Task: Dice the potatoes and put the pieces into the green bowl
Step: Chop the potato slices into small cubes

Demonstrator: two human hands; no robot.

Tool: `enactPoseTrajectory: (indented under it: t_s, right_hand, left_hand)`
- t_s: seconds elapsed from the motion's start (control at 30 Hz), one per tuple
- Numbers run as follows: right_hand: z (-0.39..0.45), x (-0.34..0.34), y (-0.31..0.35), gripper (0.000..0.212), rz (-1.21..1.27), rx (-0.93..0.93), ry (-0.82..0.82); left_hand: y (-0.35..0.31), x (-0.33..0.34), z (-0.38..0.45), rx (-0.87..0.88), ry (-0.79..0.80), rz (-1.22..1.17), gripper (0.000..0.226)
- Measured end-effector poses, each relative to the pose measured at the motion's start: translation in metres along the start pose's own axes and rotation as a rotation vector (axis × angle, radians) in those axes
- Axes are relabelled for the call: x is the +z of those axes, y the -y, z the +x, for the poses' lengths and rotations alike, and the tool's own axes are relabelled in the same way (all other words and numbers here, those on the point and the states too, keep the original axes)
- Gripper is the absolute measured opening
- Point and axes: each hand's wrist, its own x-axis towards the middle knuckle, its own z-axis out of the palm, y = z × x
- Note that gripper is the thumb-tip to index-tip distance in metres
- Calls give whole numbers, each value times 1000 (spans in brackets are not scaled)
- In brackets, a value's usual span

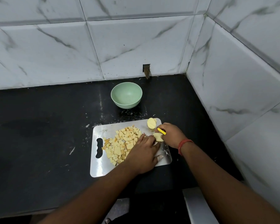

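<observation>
Head view: left hand [142,152] flat on potato dice [121,143]; right hand [171,135] grips yellow-handled knife [161,131] over potato piece [158,136].

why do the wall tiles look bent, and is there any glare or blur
Head view: the wide-angle lens bows the tile lines; the metal board shines dully, no hard glare; the bowl and dice look sharp; the forearms at the bottom edge look soft.

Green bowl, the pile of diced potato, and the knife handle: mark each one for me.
green bowl [115,101]: head view, on its left wall.
pile of diced potato [120,143]: head view, middle of the heap.
yellow knife handle [161,131]: head view, mid-handle, in the right hand [172,135].
</observation>
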Motion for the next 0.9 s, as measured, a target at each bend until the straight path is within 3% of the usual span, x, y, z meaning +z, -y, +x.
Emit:
enactPoseTrajectory:
  t_s: [0.13,0.2,0.37,0.7,0.9]
  right_hand:
    - [-4,-1,-3,25,91,134,-243]
    - [-9,4,-5,23,45,179,-305]
    - [-16,16,-4,27,-8,189,-240]
    - [-14,21,-2,28,-41,208,-231]
    - [-13,22,-2,29,-34,201,-234]
  left_hand:
    - [0,-5,-4,-77,-53,-21,62]
    - [3,-8,-3,-104,-2,-2,65]
    - [6,-6,-1,-92,64,33,69]
    - [5,-1,0,-85,43,11,82]
    - [3,-3,2,-117,62,-41,66]
